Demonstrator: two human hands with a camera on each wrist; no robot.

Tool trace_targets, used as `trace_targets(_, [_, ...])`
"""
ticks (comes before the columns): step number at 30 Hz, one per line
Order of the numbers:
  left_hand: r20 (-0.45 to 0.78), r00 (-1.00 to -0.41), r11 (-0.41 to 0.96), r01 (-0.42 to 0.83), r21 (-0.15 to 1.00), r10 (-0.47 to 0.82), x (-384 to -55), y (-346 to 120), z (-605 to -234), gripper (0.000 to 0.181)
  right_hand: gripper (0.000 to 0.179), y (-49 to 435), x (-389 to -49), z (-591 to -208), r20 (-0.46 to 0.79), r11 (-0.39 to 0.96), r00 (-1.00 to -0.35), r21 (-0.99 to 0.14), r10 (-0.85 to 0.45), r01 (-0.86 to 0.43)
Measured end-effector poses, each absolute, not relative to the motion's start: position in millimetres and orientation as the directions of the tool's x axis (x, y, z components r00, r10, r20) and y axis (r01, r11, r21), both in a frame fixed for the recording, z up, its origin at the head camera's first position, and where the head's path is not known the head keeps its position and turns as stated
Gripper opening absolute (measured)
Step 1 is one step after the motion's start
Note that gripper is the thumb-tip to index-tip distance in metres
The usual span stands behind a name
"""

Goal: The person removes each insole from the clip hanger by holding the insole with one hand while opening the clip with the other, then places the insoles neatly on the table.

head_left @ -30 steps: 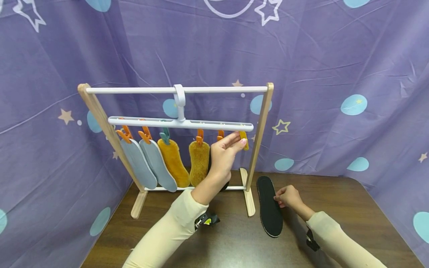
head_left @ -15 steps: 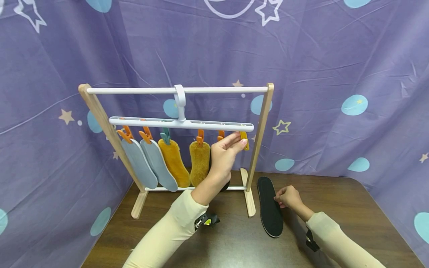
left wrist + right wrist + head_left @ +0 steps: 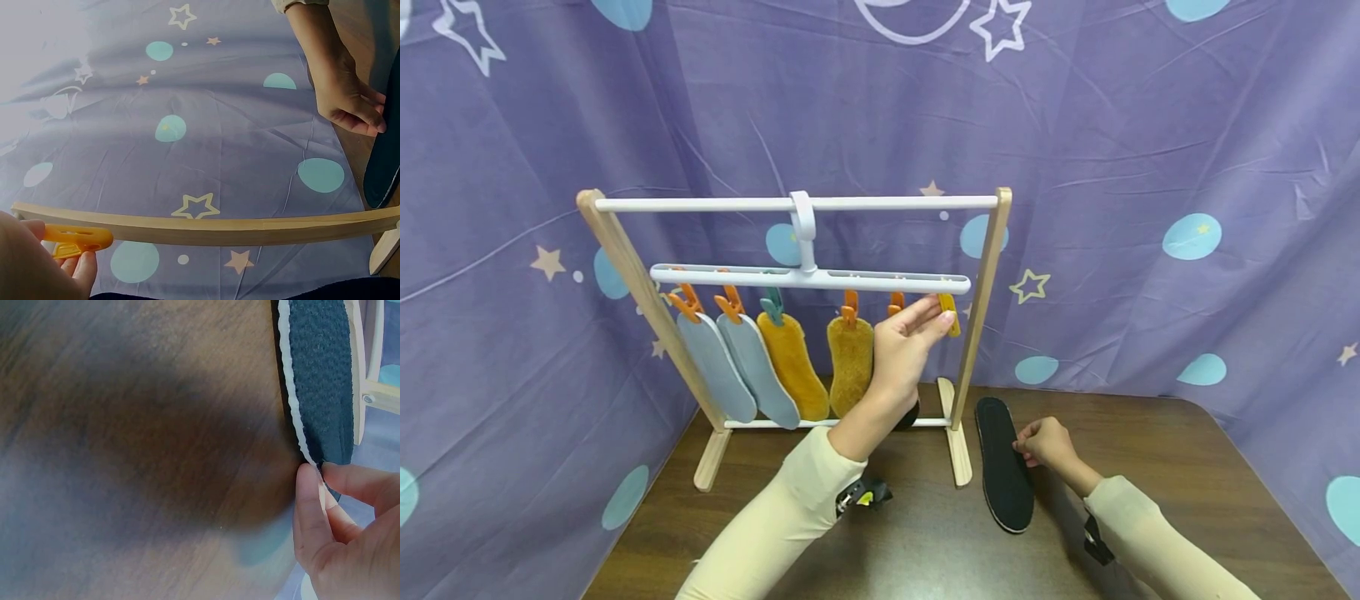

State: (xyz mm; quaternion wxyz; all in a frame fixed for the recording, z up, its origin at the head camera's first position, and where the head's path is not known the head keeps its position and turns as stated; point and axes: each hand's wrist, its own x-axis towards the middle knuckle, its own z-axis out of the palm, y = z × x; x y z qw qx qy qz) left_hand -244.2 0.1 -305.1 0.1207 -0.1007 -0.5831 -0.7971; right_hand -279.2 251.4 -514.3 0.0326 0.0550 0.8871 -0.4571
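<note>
My left hand (image 3: pixel 901 350) pinches a yellow clothespin (image 3: pixel 951 317) at the right end of a white clip hanger (image 3: pixel 880 281). In the left wrist view the clothespin (image 3: pixel 78 236) sits between thumb and fingers. On the table to the right lies a black insole (image 3: pixel 1003 467). My right hand (image 3: pixel 1051 446) pinches its right edge, and the right wrist view shows thumb and fingertips on the insole's white rim (image 3: pixel 294 394). Grey insoles (image 3: pixel 748 367) and mustard insoles (image 3: pixel 850 362) hang from orange and green clothespins. A dark piece (image 3: pixel 910 415) behind my left wrist is mostly hidden.
A wooden rack (image 3: pixel 973 350) with a white top rod (image 3: pixel 895 202) carries the hanger. Its right foot (image 3: pixel 957 450) stands just left of the black insole. A purple patterned curtain (image 3: pixel 1112 167) closes off the back of the brown table (image 3: pixel 925 550).
The hanger and its hanging insoles have swung very slightly to the right. Both hands stay almost where they were, still holding the clothespin and the black insole.
</note>
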Motion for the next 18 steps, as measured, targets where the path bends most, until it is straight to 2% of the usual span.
trace_targets(18, [0.334,-0.941,-0.306,0.336,0.891,-0.063,-243.5,-0.4,-308.0,0.04,0.009,253.0,-278.6,-512.3,-0.097,0.56,-0.995,-0.823,0.035,0.1])
